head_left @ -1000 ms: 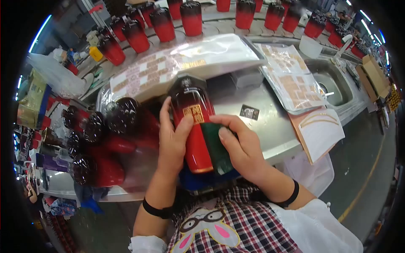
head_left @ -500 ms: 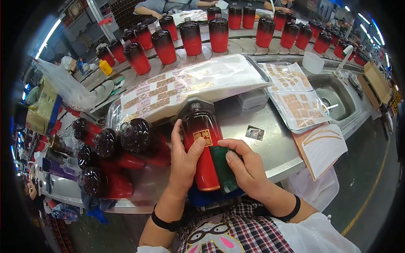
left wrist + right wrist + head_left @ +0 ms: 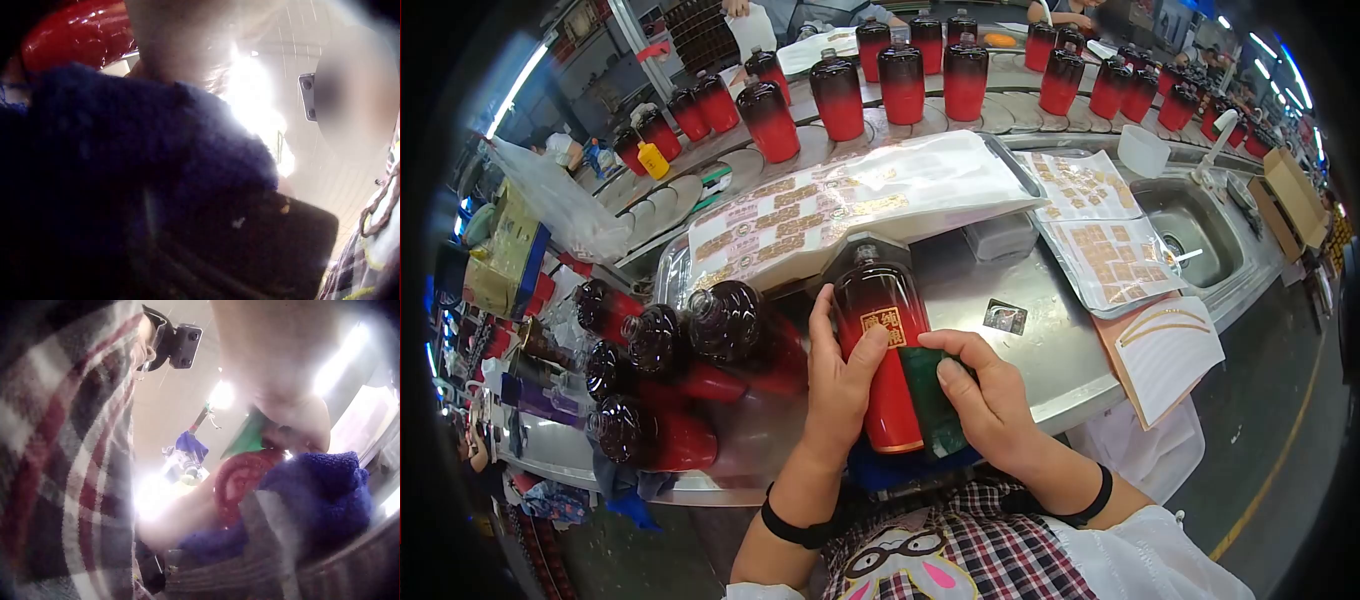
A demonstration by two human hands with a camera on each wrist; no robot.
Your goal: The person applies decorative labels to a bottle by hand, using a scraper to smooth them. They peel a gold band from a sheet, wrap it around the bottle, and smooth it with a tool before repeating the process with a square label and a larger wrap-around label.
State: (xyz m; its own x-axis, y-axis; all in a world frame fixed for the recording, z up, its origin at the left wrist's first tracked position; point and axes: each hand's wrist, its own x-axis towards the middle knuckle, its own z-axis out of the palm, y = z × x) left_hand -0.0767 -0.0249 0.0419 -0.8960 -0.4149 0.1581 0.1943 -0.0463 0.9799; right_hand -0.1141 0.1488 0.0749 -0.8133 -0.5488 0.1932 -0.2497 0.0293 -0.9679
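A black-to-red bottle (image 3: 892,400) with a gold label (image 3: 882,327) lies tilted, neck away from the body, in the head view. The left hand (image 3: 840,375) grips its left side, thumb on the label's edge. The right hand (image 3: 990,395) pinches a dark green sheet (image 3: 930,400) against the bottle's right side, its fingertips beside the label. Under the bottle is a blue towel (image 3: 910,472); in the right wrist view the towel (image 3: 325,494) lies by the round red bottle base (image 3: 240,487). A dark towel (image 3: 125,144) fills much of the left wrist view.
Several bottles (image 3: 665,435) lie at the left. Sheets of gold labels (image 3: 800,215) rest on a tray behind the hands, more label sheets (image 3: 1100,250) at the right near a sink (image 3: 1200,225). A small dark card (image 3: 1005,317) lies on the metal table. Bottles stand on a conveyor (image 3: 820,145).
The head view has tilted up, so the hands and bottle sit lower in it. Conveyor bottles have shifted in the picture. Both hands keep nearly the same hold on the bottle and green sheet.
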